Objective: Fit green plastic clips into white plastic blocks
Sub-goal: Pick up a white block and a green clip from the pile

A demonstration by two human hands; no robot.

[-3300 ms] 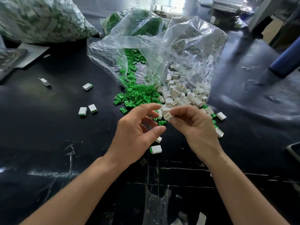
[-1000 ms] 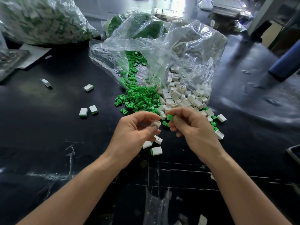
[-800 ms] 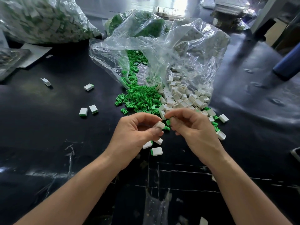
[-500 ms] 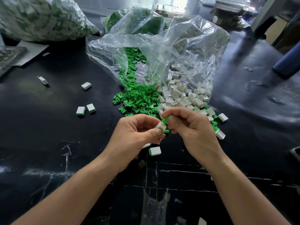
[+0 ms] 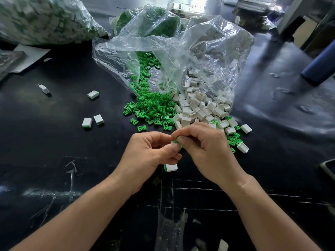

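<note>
Hands meet just short of the spilled clips [image 5: 154, 109]. The right hand [image 5: 204, 149] pinches a green clip [image 5: 175, 141] against the left hand [image 5: 152, 154], whose curled fingers grip what looks like a white block [image 5: 172, 142], mostly hidden. A fitted block [image 5: 171, 167] lies just beneath them.

Clips [image 5: 150, 107] lie left of blocks [image 5: 201, 107].

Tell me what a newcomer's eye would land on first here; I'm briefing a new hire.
A bright heap of green clips lies mid-table at the mouth of a clear bag, with white blocks piled on its right. Just in front, the left hand and right hand meet, the right pinching a green clip.
</note>
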